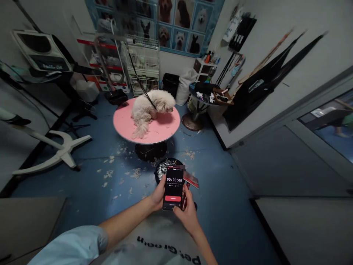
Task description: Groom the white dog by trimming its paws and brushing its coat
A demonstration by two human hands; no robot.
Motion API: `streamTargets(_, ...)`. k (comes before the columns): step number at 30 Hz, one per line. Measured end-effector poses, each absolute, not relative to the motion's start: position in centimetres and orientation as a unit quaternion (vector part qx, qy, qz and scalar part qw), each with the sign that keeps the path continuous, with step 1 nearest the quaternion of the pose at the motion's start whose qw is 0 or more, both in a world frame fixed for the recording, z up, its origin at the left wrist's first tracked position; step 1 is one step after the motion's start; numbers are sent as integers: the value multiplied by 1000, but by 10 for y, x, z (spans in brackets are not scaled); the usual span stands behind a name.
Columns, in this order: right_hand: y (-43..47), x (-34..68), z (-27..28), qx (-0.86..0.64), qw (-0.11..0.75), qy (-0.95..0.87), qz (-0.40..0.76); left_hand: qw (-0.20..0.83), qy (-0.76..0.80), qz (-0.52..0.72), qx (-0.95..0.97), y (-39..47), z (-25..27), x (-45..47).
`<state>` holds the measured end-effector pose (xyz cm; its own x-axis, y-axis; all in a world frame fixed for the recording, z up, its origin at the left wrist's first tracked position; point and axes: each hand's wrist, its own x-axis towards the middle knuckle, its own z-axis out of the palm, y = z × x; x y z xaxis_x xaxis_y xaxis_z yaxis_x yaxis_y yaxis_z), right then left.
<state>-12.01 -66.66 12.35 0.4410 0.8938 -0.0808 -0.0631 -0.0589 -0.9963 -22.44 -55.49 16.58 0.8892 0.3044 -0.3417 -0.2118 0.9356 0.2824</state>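
Both my hands hold a smartphone (173,189) upright in front of my apron (165,235). Its dark screen shows a timer at 00:00:00 and a red button. My left hand (158,194) grips the phone's left edge. My right hand (189,208) is closed on the right edge, with its thumb near the bottom of the screen. Beyond the phone, a fluffy whitish dog (150,105) is on a round pink grooming table (121,123), its head turned to the right. A black strap (142,86) runs down to the dog's neck.
Clumps of cut fur (136,173) litter the blue floor. A black round bin (158,171) and a red-handled dustpan (193,180) lie behind the phone. A white stand base (62,152) juts in at left; a small round tool table (197,97) stands at right.
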Motion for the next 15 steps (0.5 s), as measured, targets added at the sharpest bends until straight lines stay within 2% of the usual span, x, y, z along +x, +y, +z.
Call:
streamTargets(5, -638, -48, 120, -638, 562, -341, 402, 952, 220, 168, 134, -547, 156, -168)
streamTargets(10, -613, 53, 132, -591, 578, -393, 402, 932, 277, 191, 132, -562, 139, -84)
streamTargets(15, -616, 156, 149, -559, 544, -460, 424, 927, 280, 219, 120, -577, 146, 12)
